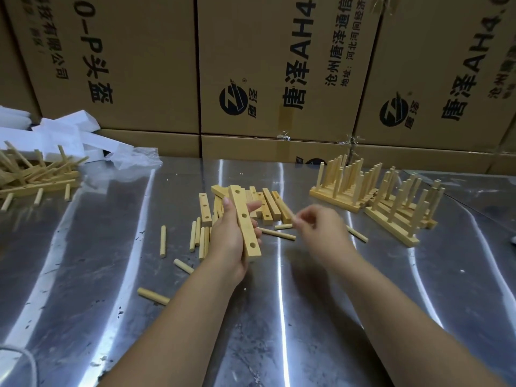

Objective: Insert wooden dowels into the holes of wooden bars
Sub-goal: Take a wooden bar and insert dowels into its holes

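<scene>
Steel tabletop (111, 275) is carrying loose dowels (199, 238) at left, and the left hand (227, 236) is wrapping its fingers round a three-holed wooden bar (245, 222) lifted above it. Light, stiff and smooth, the bar is probably needing that mid-length side grip. The blurred right hand (318, 224) is curling its fingers, whether on a dowel I cannot tell.

Reads as a warehouse or small factory assembly bench, not a home. Walled across the whole upper half of the frame by stacked brown cardboard cartons (279, 65), printed with large Chinese characters and a round logo. Worked on a scuffed, reflective sheet-metal tabletop (83, 261) filling the lower half. Points to batch work: drilled wooden bars (268, 205) heaped at centre, loose dowels (162, 241) scattered beside them, finished bars with upright dowels (349, 188) lined up at right, further wood stock (33, 174) piled at the left edge. White packing pieces (69, 132) and crumpled clear film (134, 160) at upper left.
</scene>
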